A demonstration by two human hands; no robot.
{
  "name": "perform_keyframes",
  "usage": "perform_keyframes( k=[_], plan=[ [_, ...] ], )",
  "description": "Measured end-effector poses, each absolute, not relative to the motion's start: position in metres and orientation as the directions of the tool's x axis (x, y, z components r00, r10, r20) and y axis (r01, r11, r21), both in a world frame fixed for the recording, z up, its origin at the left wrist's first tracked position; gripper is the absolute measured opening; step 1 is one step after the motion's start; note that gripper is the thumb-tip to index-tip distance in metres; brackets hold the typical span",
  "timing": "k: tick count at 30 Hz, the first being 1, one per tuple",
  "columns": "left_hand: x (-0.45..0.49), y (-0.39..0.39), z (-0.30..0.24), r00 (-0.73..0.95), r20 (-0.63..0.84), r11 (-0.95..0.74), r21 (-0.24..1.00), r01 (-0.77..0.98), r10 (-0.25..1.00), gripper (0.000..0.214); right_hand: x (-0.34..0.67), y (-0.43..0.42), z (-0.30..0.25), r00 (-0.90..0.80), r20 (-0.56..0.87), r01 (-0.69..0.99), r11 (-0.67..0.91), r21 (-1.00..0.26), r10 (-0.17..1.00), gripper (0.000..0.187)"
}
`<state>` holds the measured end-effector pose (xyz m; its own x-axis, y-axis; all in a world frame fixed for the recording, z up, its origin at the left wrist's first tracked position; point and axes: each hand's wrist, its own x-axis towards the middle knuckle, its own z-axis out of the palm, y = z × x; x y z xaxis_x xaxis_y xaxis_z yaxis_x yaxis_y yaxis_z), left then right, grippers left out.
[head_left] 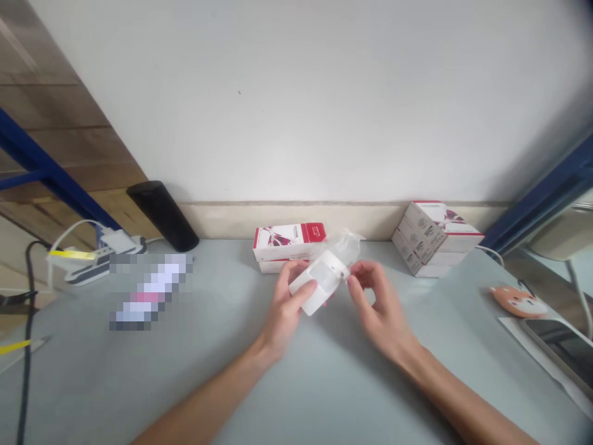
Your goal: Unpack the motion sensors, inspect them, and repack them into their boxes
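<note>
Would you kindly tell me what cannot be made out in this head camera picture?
Head view, blurred: a pixelated patch masks whatever lies there.
Head view, hidden: the left hand covers the near side of the device; whether the right hand grips it is unclear.
Head view, too small: print on the box.
Head view, cut off: the screen runs past the right edge.

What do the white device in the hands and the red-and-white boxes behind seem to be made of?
The white device is probably smooth matt plastic: even colour, rounded edges. The boxes look like printed cardboard: flat faces, sharp folded corners.
</note>
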<state>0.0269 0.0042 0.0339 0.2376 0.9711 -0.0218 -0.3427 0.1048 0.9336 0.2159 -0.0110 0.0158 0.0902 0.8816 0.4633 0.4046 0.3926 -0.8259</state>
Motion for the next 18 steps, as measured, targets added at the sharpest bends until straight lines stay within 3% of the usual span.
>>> perform_keyframes(
  k=[3,5,8,13,18],
  plan=[
    [0.027,0.005,0.029,0.235,0.013,0.059,0.953,-0.298,0.972,0.05,0.209,-0.012,0.01,0.007,0.168,0.126,0.166,-0.978,0.986,0.029],
    [0.029,0.005,0.026,0.246,0.022,0.045,0.963,-0.264,0.969,0.054,0.206,-0.013,0.008,-0.013,0.095,0.017,0.095,-0.995,0.995,0.033],
    [0.032,0.005,0.024,0.276,0.067,-0.003,0.974,-0.228,0.959,0.05,0.205,-0.012,0.009,0.028,0.163,0.002,0.163,-0.987,0.986,0.035],
    [0.033,0.011,0.01,0.31,0.222,-0.197,0.974,-0.111,0.925,0.05,0.214,-0.006,0.013,0.108,0.378,0.203,0.352,-0.914,0.919,0.042],
    [0.026,0.025,-0.002,0.382,0.268,-0.294,0.956,0.011,0.885,0.047,0.224,0.0,0.005,0.005,0.422,0.326,0.398,-0.858,0.907,0.054]
  ],
)
